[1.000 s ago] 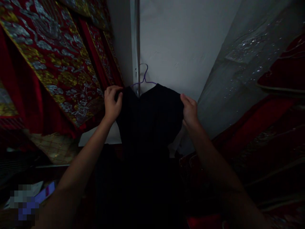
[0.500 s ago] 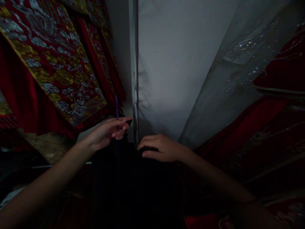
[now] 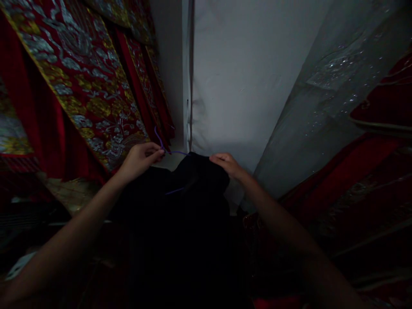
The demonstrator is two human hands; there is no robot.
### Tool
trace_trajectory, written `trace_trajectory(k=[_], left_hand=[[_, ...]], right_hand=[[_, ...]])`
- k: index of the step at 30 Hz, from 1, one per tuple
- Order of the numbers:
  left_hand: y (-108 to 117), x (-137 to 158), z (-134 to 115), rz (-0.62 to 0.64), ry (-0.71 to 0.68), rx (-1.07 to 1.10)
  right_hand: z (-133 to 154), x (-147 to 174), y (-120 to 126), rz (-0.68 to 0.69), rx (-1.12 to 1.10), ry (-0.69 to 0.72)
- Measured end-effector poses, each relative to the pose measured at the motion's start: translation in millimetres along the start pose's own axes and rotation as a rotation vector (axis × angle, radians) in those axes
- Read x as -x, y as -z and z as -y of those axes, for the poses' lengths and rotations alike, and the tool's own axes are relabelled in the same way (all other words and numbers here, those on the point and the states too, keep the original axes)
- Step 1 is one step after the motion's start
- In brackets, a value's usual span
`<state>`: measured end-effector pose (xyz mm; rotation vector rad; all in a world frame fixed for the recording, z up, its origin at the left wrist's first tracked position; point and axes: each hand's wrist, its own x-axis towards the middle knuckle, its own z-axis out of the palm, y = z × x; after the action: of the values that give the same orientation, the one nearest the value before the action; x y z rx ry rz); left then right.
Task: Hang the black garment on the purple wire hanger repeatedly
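Against the pale wall a black garment (image 3: 183, 240) hangs from my hands, its outline mostly lost in the dark. The thumb and fingers of my left hand (image 3: 141, 159) are closed on a thin purple clothes hanger (image 3: 177, 152) just below its hook. One arm of the hanger runs right to the garment's upper edge, and a short purple piece shows lower against the black cloth. On the other side, my right hand (image 3: 227, 164) pinches the garment's upper right edge. Where the cloth covers the hanger, its shape is hidden.
Red embroidered cloth (image 3: 96, 86) with gold and silver patterns hangs at left. A narrow upright strip (image 3: 188, 77) runs down the white wall (image 3: 241, 86). Sheer sparkling fabric (image 3: 325, 94) and red garments (image 3: 341, 167) fill the right side. The light is dim.
My left hand has turned and closed by the hanger's hook. My right hand has risen to the right, lifting the black cloth's edge. More of the purple hanger shows.
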<state>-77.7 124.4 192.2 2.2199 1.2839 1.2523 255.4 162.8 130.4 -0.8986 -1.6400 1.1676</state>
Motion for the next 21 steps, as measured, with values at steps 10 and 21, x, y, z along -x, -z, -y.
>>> trace_trajectory(k=[10,21], left_hand=[[-48.1,2.7,-15.6,-0.099,-0.259,-0.261],[-100.8,7.3,11.1,-0.126,-0.19,-0.116]], right_hand=[[60.1,-78.6,39.2,-0.271,-0.139,0.178],[66.7,-67.5,51.7,-0.296,-0.121,0.18]])
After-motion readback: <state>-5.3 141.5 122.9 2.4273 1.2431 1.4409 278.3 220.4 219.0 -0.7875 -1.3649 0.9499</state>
